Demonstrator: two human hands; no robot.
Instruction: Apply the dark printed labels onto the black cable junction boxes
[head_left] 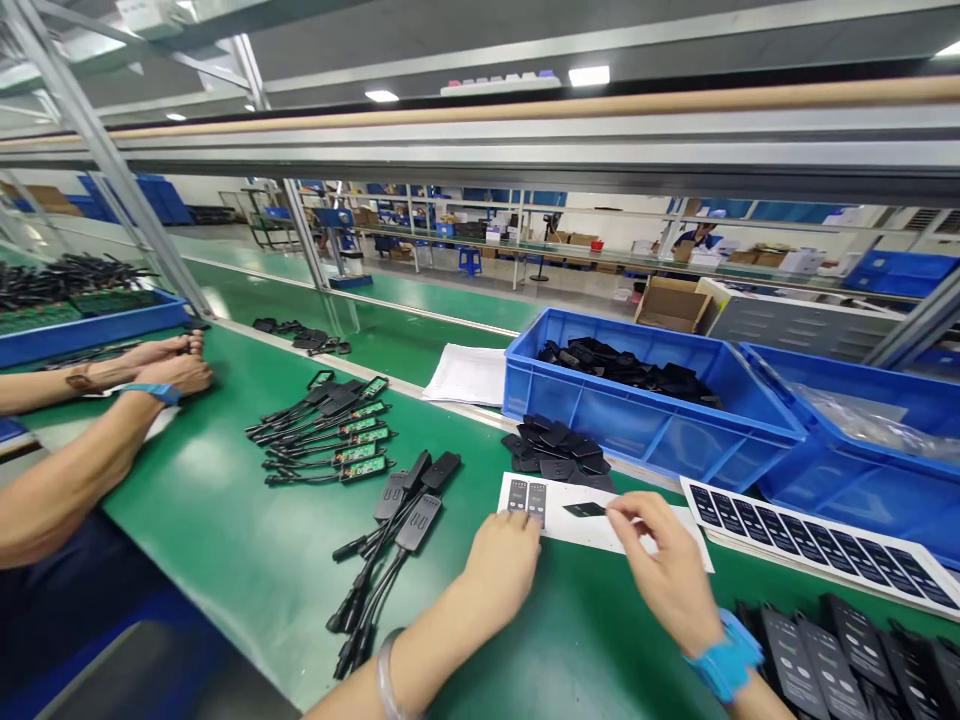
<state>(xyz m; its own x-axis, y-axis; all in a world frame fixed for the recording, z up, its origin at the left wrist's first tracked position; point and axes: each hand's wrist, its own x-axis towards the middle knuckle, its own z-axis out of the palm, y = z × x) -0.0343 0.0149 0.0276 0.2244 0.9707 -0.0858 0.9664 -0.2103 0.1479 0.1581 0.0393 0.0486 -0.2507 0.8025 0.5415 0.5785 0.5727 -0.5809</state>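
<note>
My left hand (508, 560) is over the white sheet (551, 530), its bent fingers close together on the lower edge of two small black covers (527, 496) with printed fronts. Its thumb is hidden. To the right, my right hand (664, 560) pinches a thin black label (585, 509) between thumb and forefinger, held just over the sheet. Behind the sheet is a heap of plain black covers (555, 446). A white label sheet (817, 545) with a row of black labels lies to the right of my right hand.
Black cabled devices (420, 522) lie left of my hands, near open ones with green circuit boards (364, 452). Finished-looking black devices (817, 650) fill the right front. Blue bins (637, 425) stand behind. A co-worker's hands (176, 370) work at the far left.
</note>
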